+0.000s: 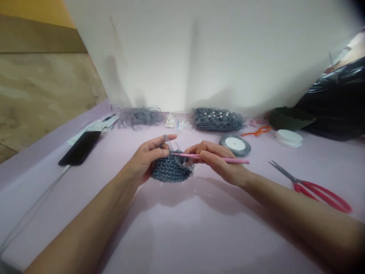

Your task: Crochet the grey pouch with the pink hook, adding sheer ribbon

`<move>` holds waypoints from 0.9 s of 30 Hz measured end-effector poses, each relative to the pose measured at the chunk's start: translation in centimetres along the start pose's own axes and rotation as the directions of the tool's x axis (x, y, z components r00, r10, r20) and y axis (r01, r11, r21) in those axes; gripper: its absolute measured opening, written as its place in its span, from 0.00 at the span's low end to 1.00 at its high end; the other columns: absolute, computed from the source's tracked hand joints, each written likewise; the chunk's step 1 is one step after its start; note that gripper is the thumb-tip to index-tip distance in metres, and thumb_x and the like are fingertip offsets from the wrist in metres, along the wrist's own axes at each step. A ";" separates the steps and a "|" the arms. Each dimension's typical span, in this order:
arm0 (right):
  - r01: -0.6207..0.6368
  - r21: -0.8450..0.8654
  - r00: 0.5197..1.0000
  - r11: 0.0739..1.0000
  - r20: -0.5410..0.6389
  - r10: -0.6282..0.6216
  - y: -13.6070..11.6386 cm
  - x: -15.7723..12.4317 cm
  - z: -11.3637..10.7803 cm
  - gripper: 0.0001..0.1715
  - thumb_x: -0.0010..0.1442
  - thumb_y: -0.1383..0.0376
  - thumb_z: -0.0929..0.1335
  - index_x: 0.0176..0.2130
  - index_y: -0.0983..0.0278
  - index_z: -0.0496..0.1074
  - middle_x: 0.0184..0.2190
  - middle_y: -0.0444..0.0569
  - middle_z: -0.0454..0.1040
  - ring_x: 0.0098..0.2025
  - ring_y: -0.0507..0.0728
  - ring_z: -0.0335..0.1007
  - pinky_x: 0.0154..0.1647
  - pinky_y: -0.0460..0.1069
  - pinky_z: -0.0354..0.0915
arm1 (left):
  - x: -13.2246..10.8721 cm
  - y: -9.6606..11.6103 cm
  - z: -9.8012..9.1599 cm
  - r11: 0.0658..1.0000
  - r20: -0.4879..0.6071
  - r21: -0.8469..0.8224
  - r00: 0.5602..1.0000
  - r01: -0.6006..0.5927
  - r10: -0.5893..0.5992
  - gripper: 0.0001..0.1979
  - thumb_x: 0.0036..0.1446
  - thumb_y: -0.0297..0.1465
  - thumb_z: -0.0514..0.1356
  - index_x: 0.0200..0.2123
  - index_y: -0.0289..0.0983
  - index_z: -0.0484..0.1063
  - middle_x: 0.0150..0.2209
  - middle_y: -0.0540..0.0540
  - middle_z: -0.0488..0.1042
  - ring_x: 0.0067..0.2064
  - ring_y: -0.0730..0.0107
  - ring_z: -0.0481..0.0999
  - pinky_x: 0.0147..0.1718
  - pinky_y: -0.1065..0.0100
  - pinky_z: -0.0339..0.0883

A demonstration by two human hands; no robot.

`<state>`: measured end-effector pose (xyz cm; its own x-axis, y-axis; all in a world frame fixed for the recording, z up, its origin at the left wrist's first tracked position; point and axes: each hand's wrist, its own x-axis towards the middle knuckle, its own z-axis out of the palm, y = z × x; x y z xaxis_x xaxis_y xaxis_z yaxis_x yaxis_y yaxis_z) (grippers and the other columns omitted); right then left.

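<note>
1. No words, numbers, brands or signs can be read in this view.
2. At the far left of the table (199, 243), a stack of white printed cards (95, 126) carries small dark print, too blurred to read.
3. The white centre of the grey ribbon spool (235, 145) shows no legible text.
4. The pink crochet hook (225, 157) and the grey crocheted piece (171, 171) show no readable marking.
</note>
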<state>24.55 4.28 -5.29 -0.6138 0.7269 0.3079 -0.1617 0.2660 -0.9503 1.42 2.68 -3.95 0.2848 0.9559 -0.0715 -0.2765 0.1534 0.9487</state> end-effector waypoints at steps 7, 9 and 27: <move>-0.036 0.098 0.995 0.994 -0.084 0.044 0.5 0.1 0.2 0.13 0.67 0.62 0.64 0.35 0.66 0.73 0.42 0.51 0.75 0.41 0.53 0.73 0.45 0.52 0.70 | 0.0 -0.4 0.4 1.000 0.045 -0.002 0.999 0.005 -0.005 0.22 0.50 0.28 0.67 0.51 0.40 0.75 0.31 0.52 0.67 0.32 0.75 0.68 0.33 0.72 0.62; -0.020 0.149 0.995 0.989 -0.091 0.034 0.5 0.2 0.3 0.13 0.67 0.62 0.64 0.34 0.65 0.73 0.41 0.49 0.75 0.40 0.52 0.73 0.43 0.50 0.70 | 0.0 -0.6 0.5 1.000 0.078 -0.008 0.997 0.029 -0.028 0.23 0.51 0.28 0.67 0.52 0.40 0.75 0.33 0.50 0.69 0.35 0.71 0.71 0.36 0.69 0.64; -0.021 -0.327 0.989 0.945 -0.148 -0.029 0.0 -0.1 1.2 0.14 0.68 0.60 0.63 0.33 0.64 0.70 0.27 0.45 0.72 0.30 0.52 0.68 0.31 0.47 0.65 | 0.1 -1.3 0.8 0.976 0.072 0.194 0.994 -0.100 0.088 0.28 0.53 0.31 0.68 0.58 0.41 0.69 0.34 0.50 0.72 0.36 0.71 0.72 0.39 0.68 0.64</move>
<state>23.67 3.50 -5.39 -0.4876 0.8047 0.3386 0.1129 0.4427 -0.8895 2.49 2.40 -4.92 0.3248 0.9452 0.0343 -0.1200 0.0052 0.9928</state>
